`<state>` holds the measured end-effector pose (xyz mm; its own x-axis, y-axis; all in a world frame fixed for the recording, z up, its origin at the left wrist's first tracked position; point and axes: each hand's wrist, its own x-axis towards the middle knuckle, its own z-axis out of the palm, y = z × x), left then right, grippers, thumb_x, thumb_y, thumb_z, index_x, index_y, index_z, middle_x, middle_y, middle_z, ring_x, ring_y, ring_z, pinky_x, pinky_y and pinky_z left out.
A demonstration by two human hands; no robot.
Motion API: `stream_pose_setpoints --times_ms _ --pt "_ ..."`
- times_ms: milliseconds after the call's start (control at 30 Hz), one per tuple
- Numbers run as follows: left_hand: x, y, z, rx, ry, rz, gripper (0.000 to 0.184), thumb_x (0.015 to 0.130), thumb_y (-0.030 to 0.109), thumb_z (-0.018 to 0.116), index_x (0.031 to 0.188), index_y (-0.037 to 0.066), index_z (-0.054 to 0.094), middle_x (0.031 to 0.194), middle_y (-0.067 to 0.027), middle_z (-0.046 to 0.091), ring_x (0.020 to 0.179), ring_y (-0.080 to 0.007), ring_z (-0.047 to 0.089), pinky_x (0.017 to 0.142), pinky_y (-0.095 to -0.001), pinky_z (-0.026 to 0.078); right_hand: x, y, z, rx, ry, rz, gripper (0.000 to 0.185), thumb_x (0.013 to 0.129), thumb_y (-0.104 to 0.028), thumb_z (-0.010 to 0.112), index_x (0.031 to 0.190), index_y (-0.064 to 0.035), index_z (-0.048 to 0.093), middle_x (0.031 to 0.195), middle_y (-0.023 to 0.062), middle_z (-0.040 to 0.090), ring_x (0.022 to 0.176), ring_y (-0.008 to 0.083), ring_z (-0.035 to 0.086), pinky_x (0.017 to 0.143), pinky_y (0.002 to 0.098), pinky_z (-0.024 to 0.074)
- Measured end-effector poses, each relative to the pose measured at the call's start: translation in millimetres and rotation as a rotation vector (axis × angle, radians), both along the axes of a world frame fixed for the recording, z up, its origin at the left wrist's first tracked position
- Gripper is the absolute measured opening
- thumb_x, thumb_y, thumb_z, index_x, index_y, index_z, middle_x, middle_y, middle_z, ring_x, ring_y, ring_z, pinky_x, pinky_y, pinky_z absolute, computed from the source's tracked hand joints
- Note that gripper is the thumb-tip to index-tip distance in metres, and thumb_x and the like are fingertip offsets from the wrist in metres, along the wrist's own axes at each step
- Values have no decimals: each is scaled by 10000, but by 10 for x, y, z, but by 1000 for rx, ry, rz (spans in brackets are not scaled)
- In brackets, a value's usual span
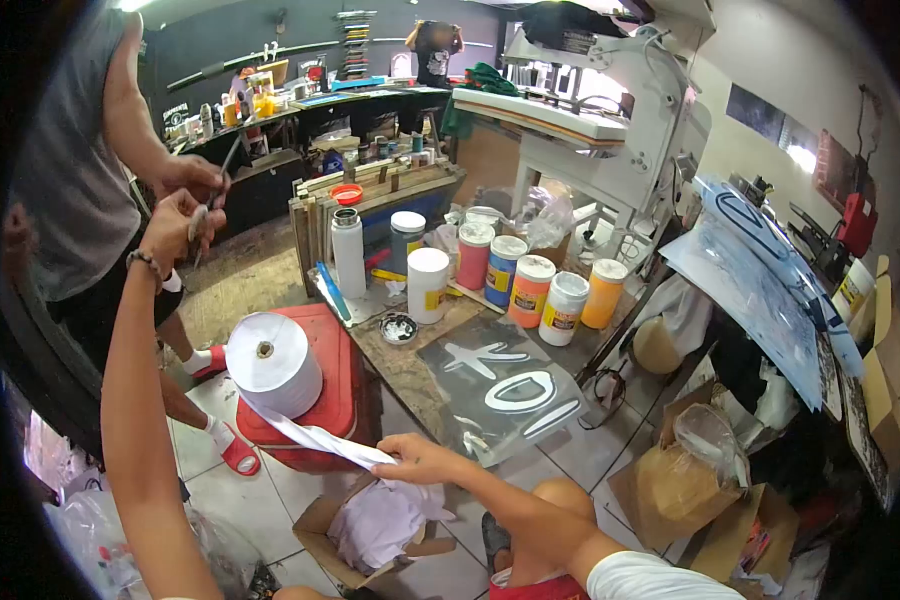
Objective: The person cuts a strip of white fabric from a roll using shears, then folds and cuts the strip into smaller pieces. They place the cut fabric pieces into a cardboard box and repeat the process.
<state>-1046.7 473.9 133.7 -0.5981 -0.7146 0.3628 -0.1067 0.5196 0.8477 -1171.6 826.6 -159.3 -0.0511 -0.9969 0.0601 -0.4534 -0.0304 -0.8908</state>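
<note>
My left hand (182, 232), raised at the upper left, has its fingers closed on the handles of scissors (198, 228). Beside it is the hand of another person (192, 177), which holds a thin dark object. My right hand (410, 460), at lower centre, pinches the end of a white fabric strip (315, 437). That strip runs back to a large white roll (270, 362) standing on a red lidded box (345, 345). Below my right hand, white cloth (382, 520) fills an open cardboard box (320, 530).
Several paint jars (428, 285), a grey bottle (347, 252) and a clear sheet with white lettering (510, 385) are on the low table (385, 355). A co-worker (75, 160) stands close at left; another person (435, 55) is far back. Cardboard boxes (670, 490) lie at right.
</note>
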Motion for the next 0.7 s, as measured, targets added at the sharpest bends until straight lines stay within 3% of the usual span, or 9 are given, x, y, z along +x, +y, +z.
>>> stream_pose_setpoints --times_ms 100,167,233,367,433,467,600,700 --pt "-59 -369 -43 193 342 -235 187 926 131 681 891 78 505 871 -62 667 697 -123 645 641 -235 551 5 -19 -15 39 -27 4 372 893 -314 679 1033 30 661 860 100 652 784 162 587 684 337 462" --pt "-83 -613 -35 312 490 -309 139 951 121 642 913 77 516 913 -64 668 742 -124 651 679 -241 563 8 -27 -95 -49 -48 -11 396 854 -342 680 997 27 668 865 167 672 764 247 629 676 371 478" --pt "-90 -881 -90 438 638 -381 93 977 111 603 936 77 526 954 -65 668 788 -124 656 718 -247 576 -2 -35 -114 -80 -45 -14 403 858 -349 679 982 34 664 853 167 665 759 253 627 664 373 471" --pt "-71 -1153 -85 255 639 -473 82 985 136 602 942 90 549 932 -53 677 795 -114 671 729 -247 586 -69 -118 -185 -35 -12 33 395 868 -342 674 960 42 651 818 160 642 740 248 614 645 376 458" --pt "-167 -1272 -66 -106 363 -78 98 972 142 625 939 90 549 950 -66 688 790 -108 675 714 -229 584 -67 -123 -114 -16 -49 35 390 869 -337 673 954 42 647 814 156 639 739 238 611 643 373 456" --pt "-233 -1316 -133 -43 581 -224 92 959 126 640 951 79 562 996 -98 698 791 -106 675 696 -216 580 -90 -166 -163 -1 -16 42 388 871 -335 670 961 41 646 815 146 642 738 230 607 647 368 459" --pt "-211 -1487 -138 87 671 -372 65 959 97 626 979 63 574 1022 -117 702 799 -124 684 701 -230 589 -123 -247 -198 134 -11 68 351 916 -344 640 987 0 626 864 93 593 808 179 530 716 342 434" --pt "-118 -1555 -179 359 676 -868 328 961 107 616 1269 33 531 1234 -156 632 997 -188 679 859 -282 588 -143 -301 -262 109 40 78 382 884 -334 669 979 35 648 848 128 633 772 208 590 675 357 462"
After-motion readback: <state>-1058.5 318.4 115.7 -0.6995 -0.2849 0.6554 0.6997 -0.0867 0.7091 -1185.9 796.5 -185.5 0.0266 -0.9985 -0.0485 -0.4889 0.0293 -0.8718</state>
